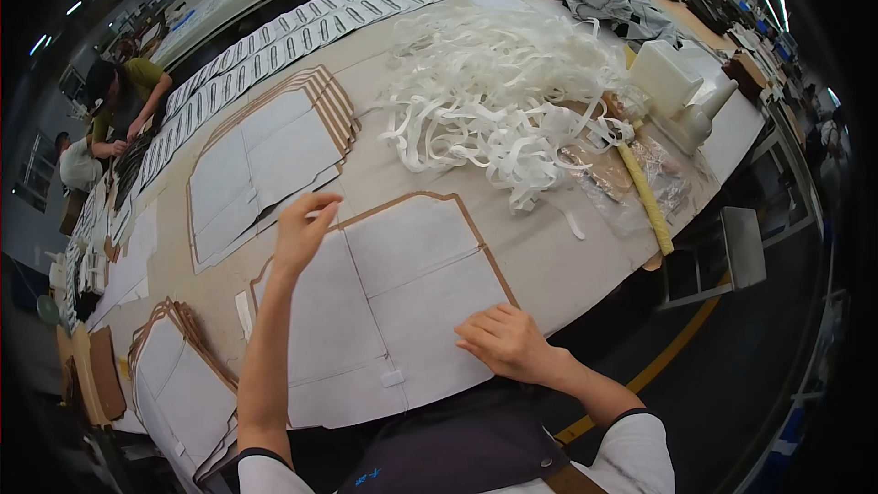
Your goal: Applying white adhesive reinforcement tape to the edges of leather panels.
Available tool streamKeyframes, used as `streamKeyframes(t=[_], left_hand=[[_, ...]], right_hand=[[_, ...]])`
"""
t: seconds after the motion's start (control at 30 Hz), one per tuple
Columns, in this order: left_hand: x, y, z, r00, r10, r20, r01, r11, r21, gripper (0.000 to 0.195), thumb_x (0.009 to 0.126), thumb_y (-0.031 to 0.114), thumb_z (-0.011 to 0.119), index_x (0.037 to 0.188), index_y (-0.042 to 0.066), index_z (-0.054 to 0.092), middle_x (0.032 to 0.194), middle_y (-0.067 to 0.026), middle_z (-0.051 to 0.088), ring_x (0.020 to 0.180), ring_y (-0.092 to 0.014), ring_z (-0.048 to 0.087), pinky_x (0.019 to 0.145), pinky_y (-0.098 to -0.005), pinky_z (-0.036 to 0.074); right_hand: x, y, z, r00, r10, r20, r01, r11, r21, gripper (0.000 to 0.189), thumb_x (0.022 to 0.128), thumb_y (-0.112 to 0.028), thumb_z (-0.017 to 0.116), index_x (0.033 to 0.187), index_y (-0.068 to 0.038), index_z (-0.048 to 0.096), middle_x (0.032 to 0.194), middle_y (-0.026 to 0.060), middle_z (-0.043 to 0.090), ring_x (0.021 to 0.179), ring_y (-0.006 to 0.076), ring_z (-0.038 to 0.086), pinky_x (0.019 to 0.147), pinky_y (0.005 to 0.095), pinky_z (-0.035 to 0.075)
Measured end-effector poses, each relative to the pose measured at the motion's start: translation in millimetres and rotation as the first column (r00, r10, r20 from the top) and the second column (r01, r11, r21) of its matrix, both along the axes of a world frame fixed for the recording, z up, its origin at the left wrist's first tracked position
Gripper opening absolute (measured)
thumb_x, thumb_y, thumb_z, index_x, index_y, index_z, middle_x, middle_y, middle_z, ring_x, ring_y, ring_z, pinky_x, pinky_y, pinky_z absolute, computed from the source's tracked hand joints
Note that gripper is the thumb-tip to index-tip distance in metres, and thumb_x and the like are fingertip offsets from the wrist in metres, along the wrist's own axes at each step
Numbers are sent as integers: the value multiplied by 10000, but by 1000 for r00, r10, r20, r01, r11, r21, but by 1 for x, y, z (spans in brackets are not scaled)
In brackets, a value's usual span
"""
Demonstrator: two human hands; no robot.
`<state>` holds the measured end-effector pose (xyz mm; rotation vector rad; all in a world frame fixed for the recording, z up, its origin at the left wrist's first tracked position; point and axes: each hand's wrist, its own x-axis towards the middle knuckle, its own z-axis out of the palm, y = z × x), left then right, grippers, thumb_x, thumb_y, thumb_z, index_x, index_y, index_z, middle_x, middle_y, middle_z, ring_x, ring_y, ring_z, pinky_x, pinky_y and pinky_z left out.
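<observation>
In front of me lies a large white fabric panel (432, 288) with brown edging along its top and right side. Seam lines cross it, and a small white tab (393, 378) sits near its lower edge. My left hand (305, 232) is over the panel's upper left part, thumb and forefinger drawn close together; whether a thin thread is between them is too small to tell. Over the panel's right edge, my right hand (507, 343) has its fingers curled inward. Its palm side is hidden, and I cannot tell whether it grips the edge.
Stacked brown-edged panels lie beyond (274, 158) and at lower left (182, 384). White tape (507, 96) is heaped beside a yellow-wrapped rod (645, 199) and a plastic bottle (706, 116). Slotted pieces (288, 41) line the far edge. A co-worker (130, 96) bends over the table.
</observation>
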<state>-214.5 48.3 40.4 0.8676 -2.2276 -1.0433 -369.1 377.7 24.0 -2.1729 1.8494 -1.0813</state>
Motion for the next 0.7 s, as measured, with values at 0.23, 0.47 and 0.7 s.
streamKeyframes(t=[0.23, 0.47, 0.7], left_hand=[[-140, -13, -5, 1000, 22, -3, -19, 760, -650, 163, 911, 113, 656, 1018, 53, 764, 988, -107, 734, 935, -235, 699, 756, -314, 550], [-179, 64, 8, 949, -145, -281, 232, 924, 305, 247, 963, 211, 666, 971, -22, 746, 924, -65, 738, 874, -132, 686, 755, -282, 527], [-229, 92, 33, 956, -279, 87, 290, 872, -395, 206, 864, 230, 719, 860, 24, 734, 818, -106, 713, 787, -258, 667, 728, -381, 514]], right_hand=[[-26, -49, 42, 973, -153, -173, 103, 958, -268, 156, 841, -95, 712, 965, -34, 640, 943, 98, 649, 936, 269, 638, 825, 385, 479], [-132, -32, 35, 821, -556, 128, 568, 774, -281, 149, 865, -63, 701, 1005, -19, 679, 1059, 105, 681, 1021, 297, 630, 887, 405, 483], [-139, -61, 15, 810, -572, 127, 585, 774, -244, 270, 819, -176, 773, 1037, -46, 681, 1193, 109, 620, 1160, 315, 550, 949, 436, 440]])
